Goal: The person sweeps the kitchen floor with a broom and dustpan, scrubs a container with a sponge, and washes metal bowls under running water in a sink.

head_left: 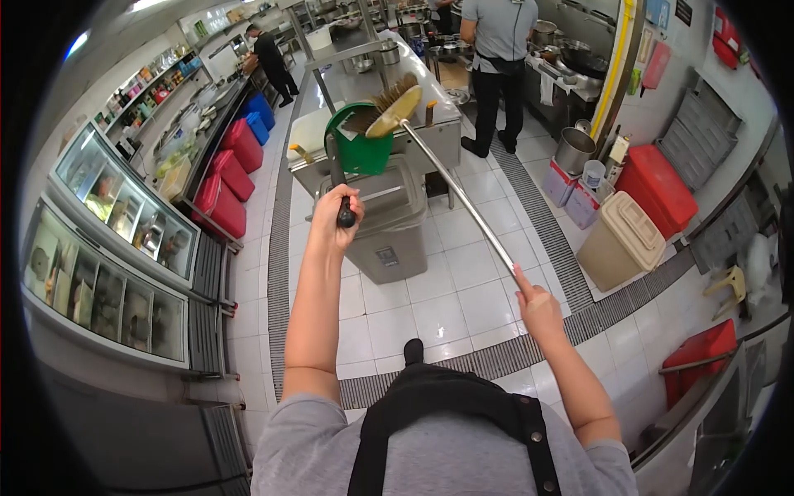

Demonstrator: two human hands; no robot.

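Note:
My left hand (337,213) is wrapped round the black handle of a green dustpan (364,153), which is raised over a grey trash bin (387,240). In my right hand (539,307) is the metal pole of a broom (451,178), with the index finger stretched along it. The broom's yellow head (395,112) is lifted up to the dustpan, its brown bristles pointing up and to the left, partly in front of the pan. A clear liner shows at the bin's rim; what lies inside the bin is hidden.
Behind the bin stands a steel worktable (430,91). One co-worker (500,58) stands by the stoves, another (269,62) at the left counter. Glass-door fridges (116,215) and red bins (219,198) line the left. A beige lidded bin (622,236) stands right. Drain grating (538,223) crosses the tiled floor.

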